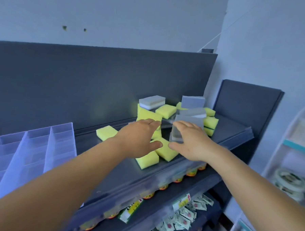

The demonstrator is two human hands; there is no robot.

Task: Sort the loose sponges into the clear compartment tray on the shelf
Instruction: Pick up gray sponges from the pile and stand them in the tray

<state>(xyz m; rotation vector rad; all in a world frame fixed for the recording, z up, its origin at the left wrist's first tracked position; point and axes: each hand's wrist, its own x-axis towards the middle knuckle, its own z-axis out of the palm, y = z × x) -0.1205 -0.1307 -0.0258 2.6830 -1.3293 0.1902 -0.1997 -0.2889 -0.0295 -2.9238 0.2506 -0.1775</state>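
Pickup step: both hands, left hand (140,132) & right hand (189,140), fingers spread, holding nothing, reached over the sponges (165,149) (tray (31,144) looked unfilled). Next: grasp one, carry left.

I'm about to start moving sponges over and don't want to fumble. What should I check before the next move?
1. Clear compartment tray within reach on the shelf: ok, it sits left of the pile.
2. Tray compartments free: ok, those in view hold nothing.
3. Left hand free: ok, fingers open over a yellow sponge.
4. Right hand has a grip on the grey sponge: cannot tell, blurred.
5. Pile stable: not ok, sponges lean on each other.
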